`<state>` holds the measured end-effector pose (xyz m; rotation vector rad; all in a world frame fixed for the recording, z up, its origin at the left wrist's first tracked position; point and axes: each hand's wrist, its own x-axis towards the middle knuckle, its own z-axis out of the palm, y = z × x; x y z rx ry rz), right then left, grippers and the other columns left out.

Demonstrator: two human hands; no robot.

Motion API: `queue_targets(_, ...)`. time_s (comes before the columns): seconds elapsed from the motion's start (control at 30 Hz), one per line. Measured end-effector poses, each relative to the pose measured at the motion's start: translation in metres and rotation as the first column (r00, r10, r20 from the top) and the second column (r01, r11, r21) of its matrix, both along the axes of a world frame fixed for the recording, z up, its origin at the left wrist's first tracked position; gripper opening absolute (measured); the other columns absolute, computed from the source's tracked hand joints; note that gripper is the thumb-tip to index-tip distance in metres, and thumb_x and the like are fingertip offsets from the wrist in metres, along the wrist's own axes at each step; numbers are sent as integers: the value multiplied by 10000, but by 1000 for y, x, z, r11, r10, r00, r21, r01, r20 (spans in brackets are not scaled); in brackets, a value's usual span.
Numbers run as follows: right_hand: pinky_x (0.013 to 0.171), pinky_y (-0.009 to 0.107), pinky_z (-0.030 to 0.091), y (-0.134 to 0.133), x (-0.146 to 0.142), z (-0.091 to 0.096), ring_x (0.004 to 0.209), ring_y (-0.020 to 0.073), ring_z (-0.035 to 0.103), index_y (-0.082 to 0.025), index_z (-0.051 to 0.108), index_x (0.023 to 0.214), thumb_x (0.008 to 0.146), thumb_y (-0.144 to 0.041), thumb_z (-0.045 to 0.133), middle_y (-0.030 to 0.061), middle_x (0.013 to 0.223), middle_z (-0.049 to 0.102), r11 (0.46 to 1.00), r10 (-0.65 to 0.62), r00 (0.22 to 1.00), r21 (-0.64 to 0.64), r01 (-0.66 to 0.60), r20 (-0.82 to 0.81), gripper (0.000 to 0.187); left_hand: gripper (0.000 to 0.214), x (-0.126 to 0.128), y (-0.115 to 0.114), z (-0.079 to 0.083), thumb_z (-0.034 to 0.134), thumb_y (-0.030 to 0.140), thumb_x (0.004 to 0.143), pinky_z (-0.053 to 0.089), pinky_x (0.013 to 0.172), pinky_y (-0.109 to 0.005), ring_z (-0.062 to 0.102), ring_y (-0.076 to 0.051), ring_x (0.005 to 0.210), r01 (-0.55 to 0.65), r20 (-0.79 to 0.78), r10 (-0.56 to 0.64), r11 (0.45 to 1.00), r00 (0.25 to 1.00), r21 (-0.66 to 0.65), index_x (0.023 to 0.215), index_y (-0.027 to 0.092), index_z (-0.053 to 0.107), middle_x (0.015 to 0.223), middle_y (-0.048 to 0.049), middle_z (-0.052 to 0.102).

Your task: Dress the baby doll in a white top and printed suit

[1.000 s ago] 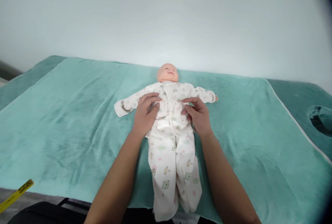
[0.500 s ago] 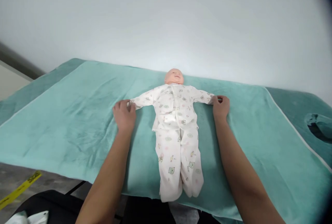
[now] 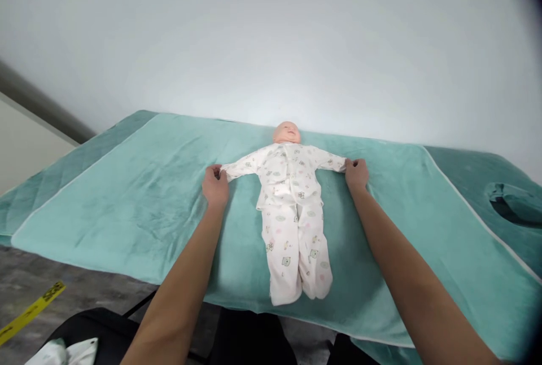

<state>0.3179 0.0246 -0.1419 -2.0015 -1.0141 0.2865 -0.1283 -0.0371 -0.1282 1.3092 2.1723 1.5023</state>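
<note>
A baby doll lies on its back, its arms stretched out to both sides. It wears a white baby top and matching trousers, printed with small animals and leaves. At the cuff of the sleeve on the left side, my left hand is closed in a pinch. My right hand pinches the cuff of the other sleeve. Both sleeves look drawn out fairly straight, and the doll's hands cannot be seen.
Under the doll, a light green sheet covers a padded bed with an opening at the right. A pale wall stands behind. A black seat with white cloth is at lower left, near yellow floor tape.
My view has shifted slightly, so the doll appears a little smaller. My left hand has come in closer to its cuff, fingers more gathered. My right hand stays at the other cuff.
</note>
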Motion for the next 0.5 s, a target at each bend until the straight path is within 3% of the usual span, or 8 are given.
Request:
queue_targets(0.3,808,344,437,6,14,-2,836,216,573,-213,495,832,878,-377,551,71,883,626,984,-129,986,106,141,-109,180,96,0,25,19,557,146,861,464,843,-306,547,-157,799,-132,150,99,964,984,230,939,200,541,880,-3,567)
queue_targets(0.5,701,290,458,20,23,-13,745,164,566,-207,536,882,861,-442,581,9,827,613,968,-100,981,210,135,-168,240,162,-12,48,13,601,160,852,444,804,-269,509,-131,798,-213,236,149,937,960,276,992,192,525,896,16,507)
